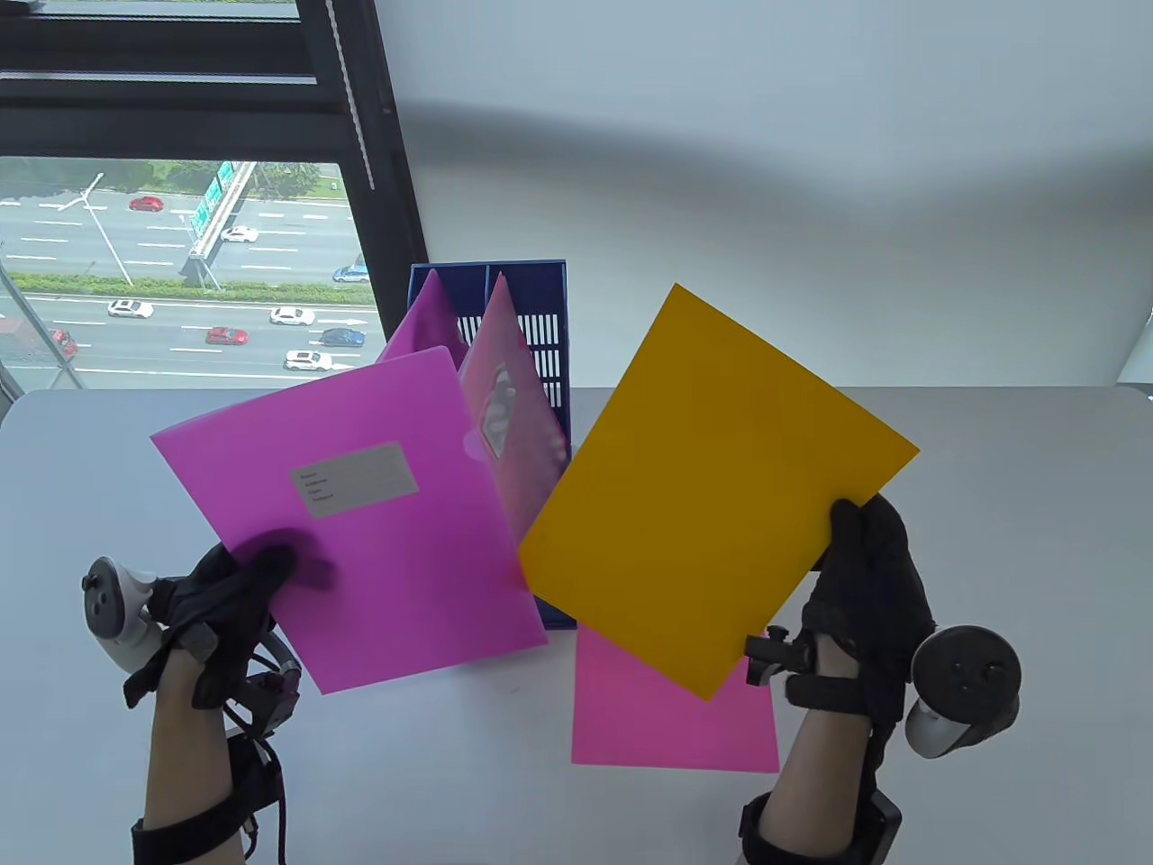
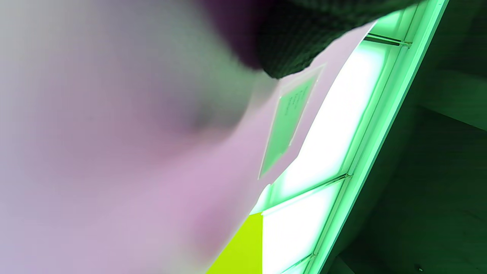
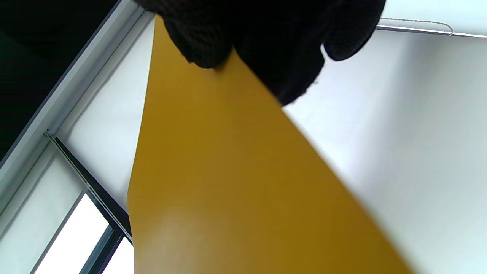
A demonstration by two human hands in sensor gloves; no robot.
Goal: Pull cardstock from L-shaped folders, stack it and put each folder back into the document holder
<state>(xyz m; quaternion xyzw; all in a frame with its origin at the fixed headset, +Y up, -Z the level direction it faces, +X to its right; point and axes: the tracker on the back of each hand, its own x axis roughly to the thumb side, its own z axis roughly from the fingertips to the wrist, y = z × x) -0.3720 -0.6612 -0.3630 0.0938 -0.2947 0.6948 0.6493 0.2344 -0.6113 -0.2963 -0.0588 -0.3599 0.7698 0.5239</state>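
Holder [image 1: 540, 306] half hidden behind folder [image 1: 378, 514] and cardstock [image 1: 712, 496].

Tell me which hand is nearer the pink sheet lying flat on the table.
Right. The right hand, gripping the yellow cardstock, sits beside the pink sheet. The left hand holds the magenta folder across the table.

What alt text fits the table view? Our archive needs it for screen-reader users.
Left hand holds up a magenta folder; right hand holds a yellow cardstock sheet. Behind them stands a blue document holder; a pink sheet lies on the table.
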